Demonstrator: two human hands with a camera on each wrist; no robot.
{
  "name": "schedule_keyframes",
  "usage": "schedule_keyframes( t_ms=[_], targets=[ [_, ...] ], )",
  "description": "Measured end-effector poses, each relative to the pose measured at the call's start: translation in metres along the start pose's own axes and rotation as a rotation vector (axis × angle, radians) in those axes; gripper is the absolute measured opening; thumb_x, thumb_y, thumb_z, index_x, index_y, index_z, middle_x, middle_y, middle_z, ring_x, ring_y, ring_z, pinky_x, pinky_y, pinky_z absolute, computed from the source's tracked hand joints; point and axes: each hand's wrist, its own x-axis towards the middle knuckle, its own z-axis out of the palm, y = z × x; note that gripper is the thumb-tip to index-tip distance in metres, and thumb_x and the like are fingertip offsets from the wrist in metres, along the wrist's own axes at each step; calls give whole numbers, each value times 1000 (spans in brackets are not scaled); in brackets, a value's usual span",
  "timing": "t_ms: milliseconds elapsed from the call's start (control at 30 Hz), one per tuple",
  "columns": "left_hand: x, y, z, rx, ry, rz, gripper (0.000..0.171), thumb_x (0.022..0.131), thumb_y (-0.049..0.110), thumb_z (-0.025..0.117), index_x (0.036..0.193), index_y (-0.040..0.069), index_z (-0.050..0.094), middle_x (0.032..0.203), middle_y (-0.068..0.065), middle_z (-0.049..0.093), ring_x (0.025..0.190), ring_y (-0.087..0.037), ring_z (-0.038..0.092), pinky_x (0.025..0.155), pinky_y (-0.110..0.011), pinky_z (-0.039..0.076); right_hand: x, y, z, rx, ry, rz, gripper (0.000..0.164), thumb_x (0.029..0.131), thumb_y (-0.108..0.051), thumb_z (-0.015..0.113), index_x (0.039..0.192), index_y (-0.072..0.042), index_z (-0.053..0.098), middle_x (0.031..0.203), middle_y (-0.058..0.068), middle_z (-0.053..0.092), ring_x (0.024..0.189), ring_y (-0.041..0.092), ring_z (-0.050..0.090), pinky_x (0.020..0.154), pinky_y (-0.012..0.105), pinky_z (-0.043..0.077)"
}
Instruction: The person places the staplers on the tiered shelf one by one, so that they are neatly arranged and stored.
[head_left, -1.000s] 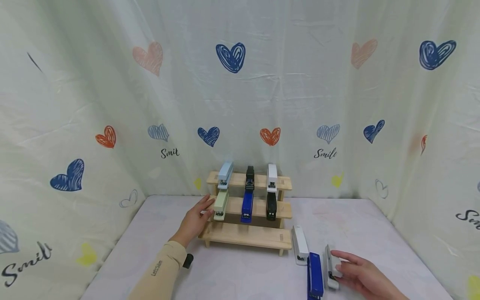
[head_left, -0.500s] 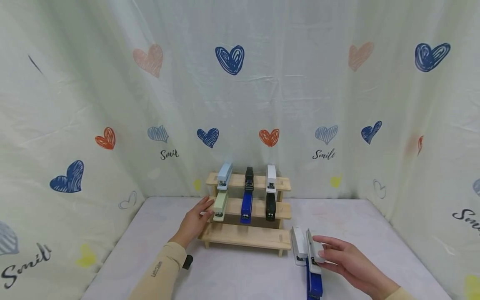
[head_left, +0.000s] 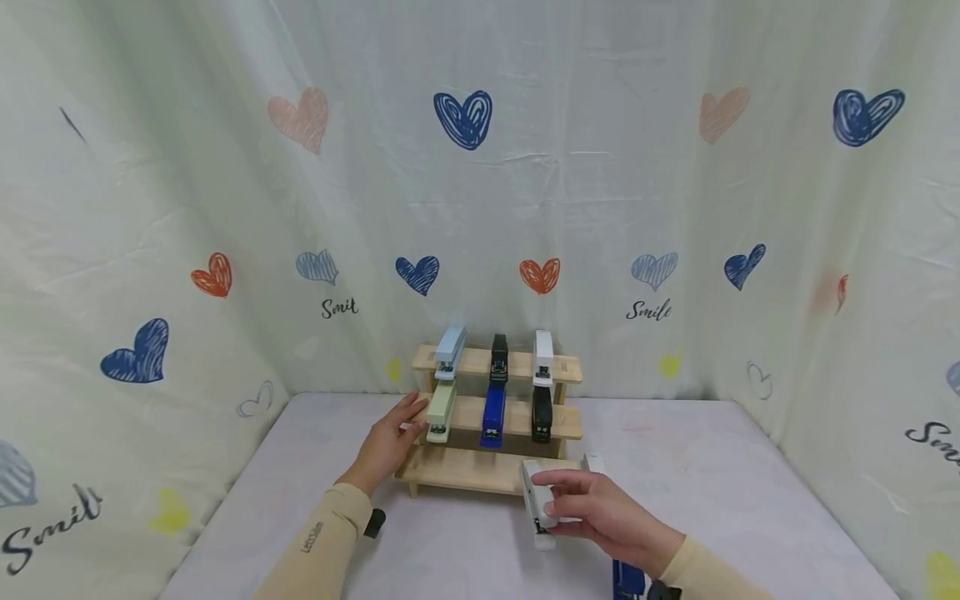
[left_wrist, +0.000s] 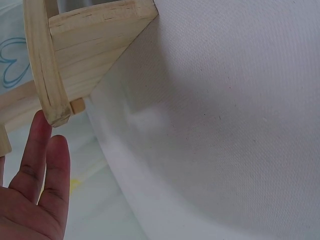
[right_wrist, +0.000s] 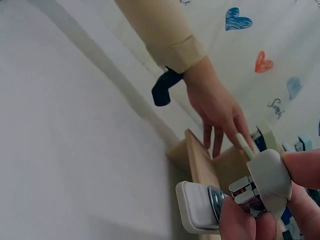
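Note:
My right hand (head_left: 600, 512) pinches a white stapler (head_left: 534, 492) between thumb and fingers, in front of the right part of the bottom shelf. The right wrist view shows the stapler's open front end (right_wrist: 270, 175), its metal parts facing the camera. Fingers of my left hand (head_left: 386, 446) rest against the left side of a wooden three-step rack (head_left: 480, 471); in the left wrist view the fingers (left_wrist: 58, 165) reach up straight to the rack's wooden leg (left_wrist: 45, 65). The middle shelf carries a light green stapler (head_left: 442, 408), a blue stapler (head_left: 493, 408) and a black stapler (head_left: 542, 412).
On the top shelf stand a light blue stapler (head_left: 451, 346), a black stapler (head_left: 499, 354) and a white stapler (head_left: 543, 350). Another white stapler (head_left: 593, 462) lies right of the rack, mostly hidden by my right hand. A blue stapler (head_left: 627, 577) lies nearer, partly behind the forearm.
My right hand has carried the white stapler leftward from the table's right side, past the blue stapler, to the front of the bottom shelf. My left hand stays at the rack.

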Motion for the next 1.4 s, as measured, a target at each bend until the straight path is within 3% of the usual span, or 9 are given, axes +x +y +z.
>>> schedule_keyframes(
  t_ms=[333,533,667,767,1000,1200,1400],
  targets=[
    [2,-1,0,5,-11,-1,44,100,17,63,142,8,57,157,-10,38,118,-32,59,92,-46,51,47,2,57,20,-30,14,38,92,-2,66,130,0,65,124,13,55,91,19,58,87,43,56],
    [2,-2,0,12,-7,0,43,100,17,63,142,8,57,156,-11,39,114,-32,61,91,-47,52,75,11,81,59,-38,-25,40,92,-1,64,132,5,61,112,11,61,83,14,60,87,44,56],
    [2,-3,0,13,-6,-6,43,100,17,63,142,9,58,156,-9,39,113,-32,62,91,-47,52,88,16,93,91,3,-46,43,91,0,64,133,6,60,120,14,59,84,14,63,87,43,56],
    [2,-4,1,14,-7,-12,43,100,18,63,142,9,58,156,-8,38,115,-31,61,92,-46,52,95,18,99,106,37,-48,44,91,1,64,135,6,58,122,13,57,86,16,64,87,43,56],
    [3,-2,2,27,-10,3,43,100,20,63,142,9,57,156,-8,39,119,-32,59,92,-47,51,103,19,107,93,89,-67,46,90,2,66,135,7,58,90,6,63,81,14,63,85,42,57],
    [1,-1,1,28,-10,-12,44,100,21,62,143,10,57,157,-8,38,116,-32,60,92,-48,51,106,17,112,54,94,-68,49,88,2,67,135,8,56,98,9,57,83,15,63,85,39,57],
    [2,-1,1,32,-15,-13,44,100,20,62,143,10,57,157,-10,38,118,-32,59,92,-47,51,110,21,123,66,173,-109,51,83,8,71,132,8,58,97,8,49,81,16,57,83,41,57]
  ],
)
